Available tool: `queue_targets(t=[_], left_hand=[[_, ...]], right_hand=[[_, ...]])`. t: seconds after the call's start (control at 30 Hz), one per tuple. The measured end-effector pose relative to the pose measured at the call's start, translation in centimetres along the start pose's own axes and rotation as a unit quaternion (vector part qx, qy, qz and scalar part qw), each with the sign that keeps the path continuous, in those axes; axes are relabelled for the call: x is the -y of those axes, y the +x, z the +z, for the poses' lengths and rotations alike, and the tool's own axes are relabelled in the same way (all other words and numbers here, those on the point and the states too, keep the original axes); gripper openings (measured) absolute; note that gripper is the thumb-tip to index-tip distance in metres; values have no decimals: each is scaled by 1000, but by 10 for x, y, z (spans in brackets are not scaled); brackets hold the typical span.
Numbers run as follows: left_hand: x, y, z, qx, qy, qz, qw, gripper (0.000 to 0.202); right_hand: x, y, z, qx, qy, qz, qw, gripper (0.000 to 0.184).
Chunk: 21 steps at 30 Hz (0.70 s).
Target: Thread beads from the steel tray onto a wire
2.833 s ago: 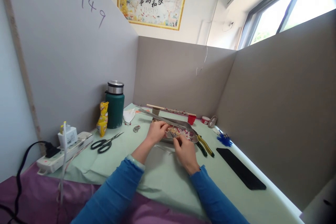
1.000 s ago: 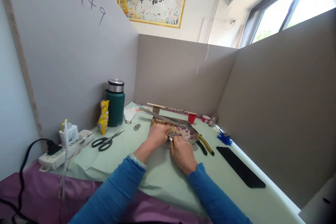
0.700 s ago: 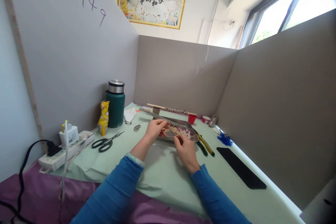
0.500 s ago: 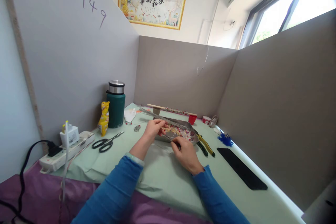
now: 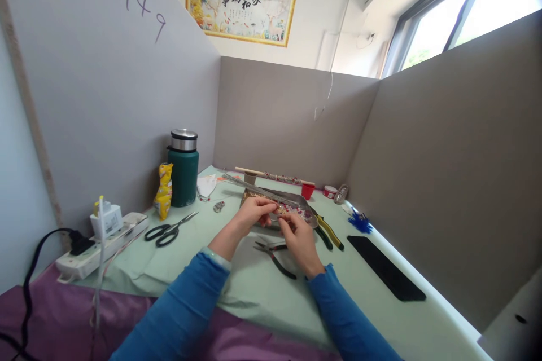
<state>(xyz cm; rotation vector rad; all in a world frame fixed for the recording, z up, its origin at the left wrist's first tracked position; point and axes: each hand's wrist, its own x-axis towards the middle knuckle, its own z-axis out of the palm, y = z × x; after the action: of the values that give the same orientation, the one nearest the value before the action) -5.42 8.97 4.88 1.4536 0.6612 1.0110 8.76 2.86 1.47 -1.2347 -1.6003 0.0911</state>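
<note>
Pinching with left hand and right hand, both narrow at the fingertips and nearly meeting — too small to tell on what. Working over the near side of the tray of loose beads, probably to catch drops and shorten reaches. Seen at six o'clock from the hands: pliers, lying spread on the tabletop, likely for quick grabbing. Laid slantwise across the tray's far side, poking out toward ten o'clock: wires, presumably there to stay bundled and handy. Parked at four o'clock by the tray: yellow-handled cutters — cannot tell if touching. Lying well apart at nine o'clock: scissors, perhaps to spare the forearms.
</note>
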Motion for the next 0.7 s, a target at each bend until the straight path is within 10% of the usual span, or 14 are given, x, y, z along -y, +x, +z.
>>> queue_targets(t=[0.33, 0.7], left_hand=[[5, 1, 3, 46, 51, 12, 998, 25], [8, 7, -7, -35, -51, -34, 998, 18]], right_hand=[[4, 1, -1, 51, 101, 95, 989, 24], [5, -15, -2, 244, -224, -148, 932, 13]])
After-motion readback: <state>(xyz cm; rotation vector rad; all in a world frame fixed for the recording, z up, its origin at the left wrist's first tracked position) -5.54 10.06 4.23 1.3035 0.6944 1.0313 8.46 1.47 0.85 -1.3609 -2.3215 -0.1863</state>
